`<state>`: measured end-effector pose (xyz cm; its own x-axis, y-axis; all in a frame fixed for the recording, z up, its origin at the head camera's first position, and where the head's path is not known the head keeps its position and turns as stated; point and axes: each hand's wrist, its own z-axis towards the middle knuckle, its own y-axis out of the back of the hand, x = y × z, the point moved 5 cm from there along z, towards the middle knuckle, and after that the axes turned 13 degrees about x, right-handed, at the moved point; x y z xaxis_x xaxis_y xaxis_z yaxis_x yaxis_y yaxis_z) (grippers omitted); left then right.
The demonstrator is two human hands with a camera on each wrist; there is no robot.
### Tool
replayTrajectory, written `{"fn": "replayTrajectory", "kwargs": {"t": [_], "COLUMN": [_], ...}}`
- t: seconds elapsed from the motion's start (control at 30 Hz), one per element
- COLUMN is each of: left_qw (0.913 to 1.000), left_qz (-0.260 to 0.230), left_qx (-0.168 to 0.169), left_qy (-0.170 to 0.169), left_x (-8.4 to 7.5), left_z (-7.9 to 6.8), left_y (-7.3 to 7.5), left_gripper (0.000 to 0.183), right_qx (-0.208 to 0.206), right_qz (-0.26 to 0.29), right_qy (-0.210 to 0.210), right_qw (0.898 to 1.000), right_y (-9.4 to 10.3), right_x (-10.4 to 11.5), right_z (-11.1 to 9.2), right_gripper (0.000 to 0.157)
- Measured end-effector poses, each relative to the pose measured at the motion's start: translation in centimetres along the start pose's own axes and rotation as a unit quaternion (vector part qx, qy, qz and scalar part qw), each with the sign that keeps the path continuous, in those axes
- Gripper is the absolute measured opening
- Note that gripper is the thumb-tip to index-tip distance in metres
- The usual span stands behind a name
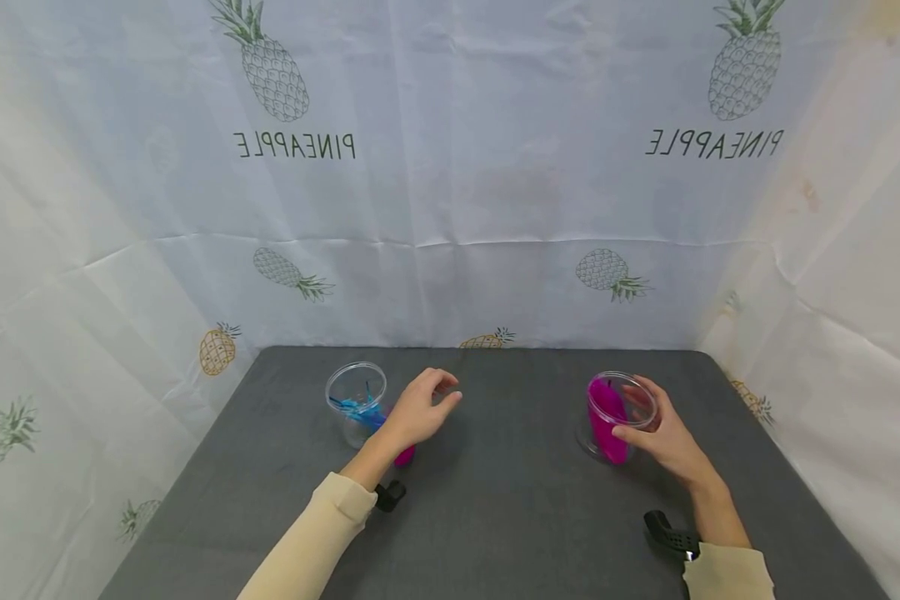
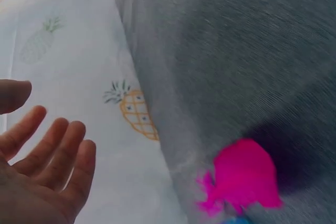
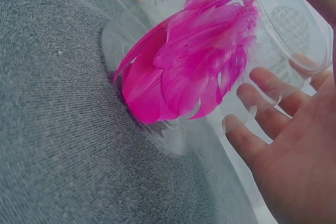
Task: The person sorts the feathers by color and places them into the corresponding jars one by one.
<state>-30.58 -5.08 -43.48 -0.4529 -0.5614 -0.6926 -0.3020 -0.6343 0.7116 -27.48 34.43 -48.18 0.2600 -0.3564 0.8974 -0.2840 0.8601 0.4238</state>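
Observation:
My right hand (image 1: 663, 437) grips a clear plastic jar (image 1: 621, 373) from its right side, thumb in front and fingers behind. Bright magenta feathers (image 3: 189, 66) stand inside that jar, leaning against its wall. The jar leans a little toward the hand. My left hand (image 1: 422, 406) hovers over the table with loosely bent fingers and nothing in them. Beside its wrist stands a second clear jar (image 1: 356, 364), holding blue feathers (image 1: 358, 408). A magenta feather (image 2: 245, 174) lies on the table under the left forearm, partly hidden in the head view.
Both jars stand on a dark grey table (image 1: 510, 500). A white cloth with pineapple prints (image 1: 450, 192) hangs behind the table and along both sides. Black straps (image 1: 671, 533) are on both wrists.

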Motion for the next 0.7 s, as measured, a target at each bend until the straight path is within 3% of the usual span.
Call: {"fn": "replayTrajectory", "kwargs": {"t": [0.27,0.53,0.7], "left_qw": [0.9982,0.9914,0.9887], "left_qz": [0.044,0.093,0.106], "left_qx": [0.017,0.045,0.055], "left_qy": [0.038,0.08,0.09], "left_x": [1.3,2.8,3.4], "left_z": [-1.7,-2.8,-3.2], "left_y": [0.0,-0.8,-1.5], "left_gripper": [0.027,0.039,0.045], "right_qx": [-0.001,-0.001,-0.002], "right_qz": [0.001,0.001,0.002], "right_qy": [0.007,0.011,0.011], "right_qw": [1.0,1.0,1.0], "right_y": [0.0,0.0,-0.1], "right_x": [0.2,0.1,0.1], "right_z": [0.1,0.1,0.1], "right_gripper": [0.092,0.091,0.092]}}
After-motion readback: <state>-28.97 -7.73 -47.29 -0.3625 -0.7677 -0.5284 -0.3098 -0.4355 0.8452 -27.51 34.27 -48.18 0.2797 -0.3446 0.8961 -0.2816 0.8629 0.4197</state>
